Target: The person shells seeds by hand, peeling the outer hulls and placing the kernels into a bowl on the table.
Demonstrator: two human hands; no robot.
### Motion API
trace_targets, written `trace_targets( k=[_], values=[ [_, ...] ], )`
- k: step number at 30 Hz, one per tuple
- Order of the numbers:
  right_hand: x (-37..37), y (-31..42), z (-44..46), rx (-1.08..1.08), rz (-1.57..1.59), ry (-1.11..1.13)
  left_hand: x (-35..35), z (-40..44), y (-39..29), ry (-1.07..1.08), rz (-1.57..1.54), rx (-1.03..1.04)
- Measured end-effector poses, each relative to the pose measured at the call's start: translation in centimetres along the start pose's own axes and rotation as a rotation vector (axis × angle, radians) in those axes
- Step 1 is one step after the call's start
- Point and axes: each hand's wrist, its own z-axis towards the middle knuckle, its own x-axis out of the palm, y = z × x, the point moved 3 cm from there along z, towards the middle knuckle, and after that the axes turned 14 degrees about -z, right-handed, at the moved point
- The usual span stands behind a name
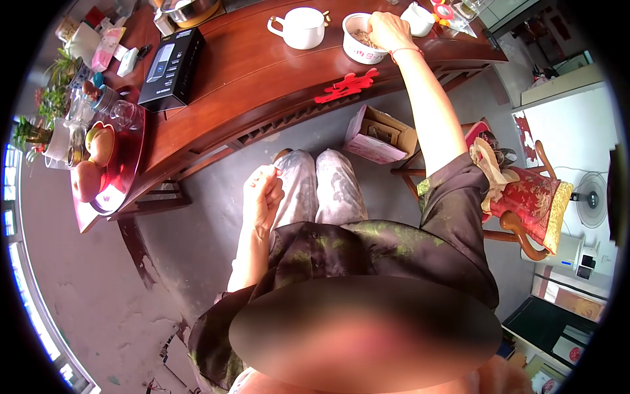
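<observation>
My right hand (388,33) reaches down into a white tub (365,54) with red lettering on its side. Brown, loose bits (362,37) show inside the tub to the left of my fingers. The fingers are bent and closed, and their tips are hidden, so what they hold cannot be made out. My left hand (262,194) is raised in front of my body, left of my knees, with its fingers curled and pinched together. Anything inside that pinch is too small to tell. A white mug (305,28) stands left of the tub, and a small white pitcher (419,20) stands to its right.
The curved wooden table (256,72) carries a black box (172,69) at the left. Beyond it, a red tray (134,148) bears fruit (100,146) and glasses. An open cardboard box (380,134) sits on the floor. A wooden chair (522,240) with a red cushion (525,197) stands right.
</observation>
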Motion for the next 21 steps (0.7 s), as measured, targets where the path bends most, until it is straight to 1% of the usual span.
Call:
trace_targets(
  k=[5,7,8,10,11,12,13,14,16,17,19,20,21],
  values=[
    [0.2,-0.7,-0.4,0.046,0.052,-0.034,0.4,-0.2,0.2,0.011,0.003,-0.002],
    [-0.8,-1.2,-1.3,0.108,0.224,-0.064,0.4,-0.3,0.3,0.017,0.025,-0.002],
    [-0.7,-1.5,-1.7,0.11,0.225,-0.063,0.5,-0.4,0.3,0.022,0.045,-0.003],
    [-0.9,-2.6,-2.7,0.199,0.582,-0.153,0.7,-0.6,0.4,-0.006,0.028,-0.015],
    [-1.0,-3.0,-3.4,0.196,0.584,-0.153,0.8,-0.7,0.5,-0.034,0.009,-0.026],
    [-0.9,-3.4,-4.5,0.279,1.071,-0.123,0.8,-0.7,0.5,-0.038,0.008,-0.023],
    [-1.0,-3.1,-5.7,0.359,1.558,-0.077,0.7,-0.6,0.6,-0.045,-0.071,-0.045],
    [-1.6,-2.6,-7.2,0.355,1.56,-0.063,0.6,-0.5,0.7,-0.056,-0.151,-0.066],
    [-3.3,-0.4,-10.8,0.199,2.412,0.198,0.5,-0.2,0.9,-0.015,-0.261,-0.11],
    [-3.1,0.7,-12.5,0.087,2.577,0.271,0.4,0.1,0.9,0.019,-0.343,-0.128],
    [-2.2,3.8,-15.9,-0.055,2.751,0.352,0.7,0.4,1.0,0.092,-0.583,-0.219],
    [-1.7,5.5,-17.8,-0.017,2.826,0.402,0.4,0.5,1.1,0.026,-0.64,-0.223],
    [-1.3,7.2,-19.4,0.016,2.899,0.452,-0.2,0.9,1.2,0.006,-0.665,-0.198]
  ],
)
